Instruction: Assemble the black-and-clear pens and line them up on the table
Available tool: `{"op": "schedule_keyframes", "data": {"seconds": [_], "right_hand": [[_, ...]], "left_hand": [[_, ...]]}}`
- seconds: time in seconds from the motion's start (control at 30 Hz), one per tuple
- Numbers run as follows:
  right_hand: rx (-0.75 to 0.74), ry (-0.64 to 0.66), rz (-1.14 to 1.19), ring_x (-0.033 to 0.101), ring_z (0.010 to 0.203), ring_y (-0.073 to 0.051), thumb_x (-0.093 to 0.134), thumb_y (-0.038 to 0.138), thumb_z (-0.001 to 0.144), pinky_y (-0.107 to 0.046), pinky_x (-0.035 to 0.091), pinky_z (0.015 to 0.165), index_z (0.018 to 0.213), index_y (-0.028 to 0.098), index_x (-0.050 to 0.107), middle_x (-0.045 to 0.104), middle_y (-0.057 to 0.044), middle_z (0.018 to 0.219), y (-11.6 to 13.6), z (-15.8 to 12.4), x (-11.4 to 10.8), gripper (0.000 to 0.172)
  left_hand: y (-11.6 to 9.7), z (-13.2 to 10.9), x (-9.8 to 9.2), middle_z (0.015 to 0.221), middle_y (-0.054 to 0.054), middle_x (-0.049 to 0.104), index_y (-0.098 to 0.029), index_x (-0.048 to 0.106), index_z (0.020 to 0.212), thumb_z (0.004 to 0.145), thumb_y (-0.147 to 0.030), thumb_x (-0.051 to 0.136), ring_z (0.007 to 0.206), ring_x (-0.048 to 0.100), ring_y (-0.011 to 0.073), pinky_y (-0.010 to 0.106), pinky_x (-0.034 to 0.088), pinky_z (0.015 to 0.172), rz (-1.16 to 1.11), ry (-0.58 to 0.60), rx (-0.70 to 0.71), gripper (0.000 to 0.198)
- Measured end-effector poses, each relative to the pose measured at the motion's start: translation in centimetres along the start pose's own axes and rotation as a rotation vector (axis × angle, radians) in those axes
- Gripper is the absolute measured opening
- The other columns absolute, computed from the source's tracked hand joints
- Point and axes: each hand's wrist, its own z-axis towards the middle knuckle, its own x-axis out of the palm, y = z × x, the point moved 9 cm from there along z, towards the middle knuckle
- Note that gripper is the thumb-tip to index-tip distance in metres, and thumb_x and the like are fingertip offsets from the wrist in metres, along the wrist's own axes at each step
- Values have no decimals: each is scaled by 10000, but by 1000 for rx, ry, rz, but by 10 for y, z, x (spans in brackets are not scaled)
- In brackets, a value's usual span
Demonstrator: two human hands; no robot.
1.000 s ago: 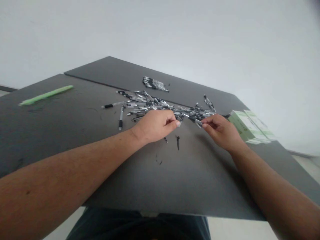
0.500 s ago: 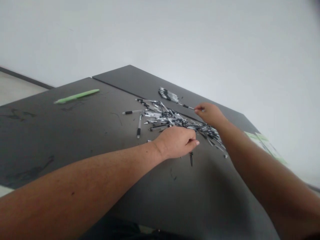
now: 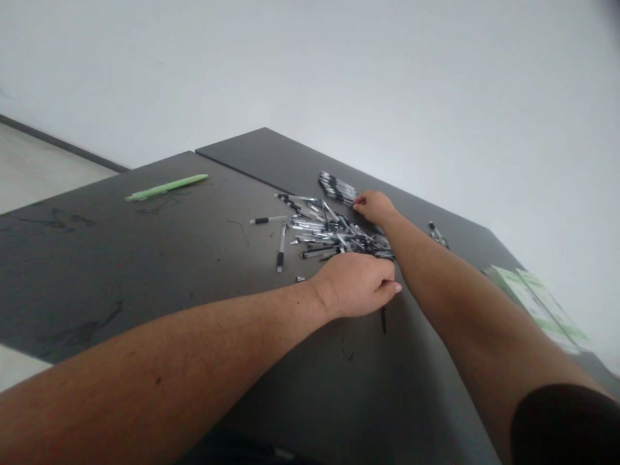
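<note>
My right hand (image 3: pixel 375 207) is at the near right end of a neat row of clear pens with black grips (image 3: pixel 339 187), its fingers pinched on the end of a pen lying along that row. My left hand (image 3: pixel 358 282) is closed, thumb against the fingers, at the near side of a loose heap of similar pens (image 3: pixel 314 226). Whatever it may hold is hidden. One pen with a black grip (image 3: pixel 281 248) lies apart at the heap's left edge. A small metallic pen tip (image 3: pixel 300 279) rests near my left wrist.
On the left of the dark table (image 3: pixel 194 258) lies a large light-green pen-shaped object (image 3: pixel 167 187). Several more pens (image 3: pixel 438 235) sit beyond my right forearm. Green-and-white boxes or packs (image 3: pixel 537 307) stand at the right edge. A seam crosses the table; a pale wall is behind.
My right hand has moved left and inward with the pen, bringing it alongside the row. My left hand stays closed by the heap. The view has shifted slightly.
</note>
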Motion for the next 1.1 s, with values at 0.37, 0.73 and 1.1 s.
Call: {"op": "schedule_keyframes", "data": {"seconds": [0.37,0.73,1.1], "right_hand": [[35,-50,-15,819,1109,-287,776,269,991,-348,623,1010,1106,232,907,899,-108,1158,5,19,4,177],[32,-125,70,793,1026,-274,786,278,979,-366,594,934,1087,172,882,878,-135,1097,1,-22,-30,179],[155,-287,208,726,836,-263,708,367,949,-405,548,802,1063,214,860,839,-98,936,-100,-195,-105,244]], "left_hand": [[-1,-1,3,1012,73,866,-226,776,1007,1162,-455,596,973,828,298,410,532,754,-3,12,19,330],[3,0,3,978,57,851,-226,781,986,1144,-430,621,962,804,285,390,491,733,-13,2,8,304],[6,1,-2,791,15,775,-215,745,847,1089,-344,686,731,681,196,347,408,694,-83,-99,56,280]]}}
